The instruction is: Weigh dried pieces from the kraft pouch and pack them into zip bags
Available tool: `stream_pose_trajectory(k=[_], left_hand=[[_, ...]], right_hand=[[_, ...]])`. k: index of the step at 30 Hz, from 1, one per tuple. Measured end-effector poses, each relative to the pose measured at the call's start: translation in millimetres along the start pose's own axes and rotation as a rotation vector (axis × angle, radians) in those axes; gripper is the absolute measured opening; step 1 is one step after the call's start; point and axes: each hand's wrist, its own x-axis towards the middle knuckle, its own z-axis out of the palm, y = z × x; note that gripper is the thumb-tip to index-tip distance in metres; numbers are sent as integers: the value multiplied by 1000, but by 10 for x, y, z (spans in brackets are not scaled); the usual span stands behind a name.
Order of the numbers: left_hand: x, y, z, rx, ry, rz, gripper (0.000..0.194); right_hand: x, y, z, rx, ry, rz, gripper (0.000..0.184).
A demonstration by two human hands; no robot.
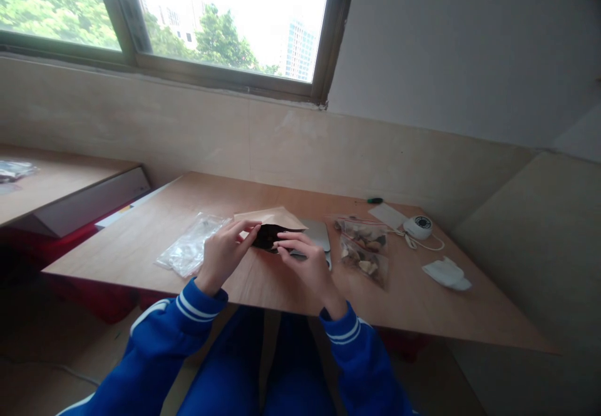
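A brown paper pouch (284,217) is held over the table, its mouth open toward me and its inside dark. My left hand (226,247) grips the left edge of that mouth between thumb and fingers. At the right side of the opening, my right hand (307,262) has thumb and fingers closed on the near lip; the exact fingertip contact is partly hidden. What lies inside the pouch is too dark to make out. Behind and below it sits a flat silver device (319,235), partly covered by the pouch and my right hand.
Clear plastic bags (190,247) lie left on the wooden table (263,291). To the right are zip bags of dried brown pieces (366,262), a white dome camera (417,227) with its cable, a crumpled white tissue (447,273) and a green-handled screwdriver (374,201). Another table (70,181) stands left.
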Motion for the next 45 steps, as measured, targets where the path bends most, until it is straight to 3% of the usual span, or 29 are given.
stream_pose_trajectory(k=[3,5,7,9,11,13,16,20,25,28,30,33,35,36,38,40,45], left_hand=[[18,-8,-7,4,-2,-5,27],[22,-7,-3,18,9,-23,26],[25,1,5,34,27,-39,26],[29,14,14,42,44,-43,25],[32,25,21,41,47,-40,25],[31,29,24,37,37,-40,24],[21,20,17,25,22,-33,24],[4,1,4,7,15,-27,23],[-1,11,31,5,2,-44,22],[-2,31,60,3,-4,-35,23],[-4,44,74,-2,-13,-26,23],[-2,68,88,-8,-29,-34,23],[5,89,94,-9,-32,-47,23],[8,100,97,-10,-31,-54,24],[9,120,100,-12,-28,-67,26],[-5,132,104,-20,-25,-73,28],[-129,145,145,-47,-56,-46,30]], right_hand=[[-19,-84,-149,122,112,45,13],[-15,-48,-259,154,275,64,13],[1,99,-351,120,460,81,15],[24,350,-406,9,561,93,19],[47,654,-416,-164,526,107,23],[67,948,-386,-342,397,154,26],[91,1265,-309,-403,266,180,24],[82,1447,-247,-407,140,194,22],[-29,1528,-287,-441,105,247,41],[-63,1467,-342,-450,84,262,45],[-43,1298,-367,-413,127,230,40],[33,824,-353,-251,297,153,25],[91,445,-305,-107,322,125,27],[117,274,-270,-59,246,89,29],[157,30,-182,-56,-61,-1,26],[176,-48,-72,-158,-292,-45,24],[244,214,261,-443,-450,168,30]])
